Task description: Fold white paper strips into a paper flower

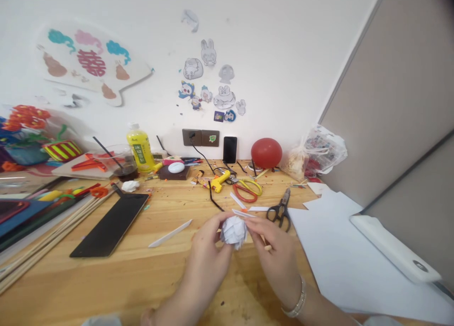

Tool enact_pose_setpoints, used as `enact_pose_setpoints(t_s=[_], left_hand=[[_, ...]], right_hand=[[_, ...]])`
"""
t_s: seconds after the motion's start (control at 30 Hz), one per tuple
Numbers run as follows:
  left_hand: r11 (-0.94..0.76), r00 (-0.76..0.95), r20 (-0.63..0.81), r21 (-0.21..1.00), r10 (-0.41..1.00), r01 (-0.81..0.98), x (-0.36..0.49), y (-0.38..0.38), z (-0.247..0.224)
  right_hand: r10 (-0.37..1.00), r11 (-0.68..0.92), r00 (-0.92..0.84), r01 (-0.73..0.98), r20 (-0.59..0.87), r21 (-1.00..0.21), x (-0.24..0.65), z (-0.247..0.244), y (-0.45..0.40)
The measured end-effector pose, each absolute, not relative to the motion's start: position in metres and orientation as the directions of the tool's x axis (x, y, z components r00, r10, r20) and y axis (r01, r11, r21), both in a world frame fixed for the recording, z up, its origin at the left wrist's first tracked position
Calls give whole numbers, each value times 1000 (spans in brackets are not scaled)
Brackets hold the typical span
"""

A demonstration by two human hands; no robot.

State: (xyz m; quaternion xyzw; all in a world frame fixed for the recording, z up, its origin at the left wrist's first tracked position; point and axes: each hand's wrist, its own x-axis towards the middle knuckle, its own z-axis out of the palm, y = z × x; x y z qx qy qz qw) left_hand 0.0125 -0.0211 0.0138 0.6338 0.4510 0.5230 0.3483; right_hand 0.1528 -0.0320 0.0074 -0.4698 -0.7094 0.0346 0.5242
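Note:
Between my two hands, a little above the wooden table (170, 278), is a white paper flower (234, 231) made of layered, overlapping pieces. My left hand (211, 250) grips its left side, thumb below and fingers behind. At its right edge, the fingertips of my right hand (275, 248) pinch the paper. A short pale stick end (267, 247) shows by my right fingers; what it belongs to is hidden. Just beyond lie white paper strips (238, 201) and black-handled scissors (280, 211). Another paper strip (170, 233) lies to the left of my left hand.
White paper sheets (333, 241) and a long white device (393, 248) lie on the right. Farther back are a yellow glue gun (220, 180), red-and-yellow scissors (248, 191), a red balloon (266, 152) and a phone (230, 150). A black tablet (111, 224) and drink bottle (141, 149) are left.

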Motion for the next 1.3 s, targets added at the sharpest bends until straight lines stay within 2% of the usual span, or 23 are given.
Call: enact_pose_setpoints(t_s=[0.13,0.33,0.5,0.53,0.6,0.73,0.83,0.9,0.93,1.0,1.07,1.1,1.17,1.3], left_hand=[[-324,14,327,928,945,185,13,-23,14],[-357,36,358,906,933,227,14,-27,10],[-332,10,337,921,941,206,15,-25,10],[-323,3,328,927,945,192,15,-25,10],[-311,-12,317,936,948,167,14,-24,9],[-330,-46,341,931,939,157,14,-24,5],[-358,-77,372,922,925,149,12,-24,6],[-383,-104,396,915,912,125,11,-24,8],[-392,-110,403,913,908,109,10,-24,9],[-396,-101,403,914,909,82,10,-25,10],[-393,-63,398,916,915,84,11,-26,10],[-391,-43,397,915,917,97,11,-27,10],[-388,-19,394,912,919,131,13,-28,8],[-388,-37,396,911,917,141,15,-29,6]], right_hand=[[740,490,3,683,673,-542,154,9,-31],[593,574,-97,746,799,-336,152,8,-33],[648,482,51,744,760,-462,151,11,-36],[641,491,44,743,766,-454,151,12,-36],[593,550,-51,755,803,-357,151,12,-36],[435,593,-231,801,870,-84,149,4,-42],[414,578,-302,816,859,8,148,-1,-49],[400,632,-332,775,854,5,148,0,-51],[416,659,-328,751,848,-33,149,2,-50],[497,648,-207,735,843,-201,151,9,-48],[628,557,-46,723,777,-408,153,15,-45],[664,554,-52,703,746,-445,153,16,-44],[659,617,-169,679,733,-398,153,16,-43],[519,655,-286,738,805,-160,148,5,-46]])
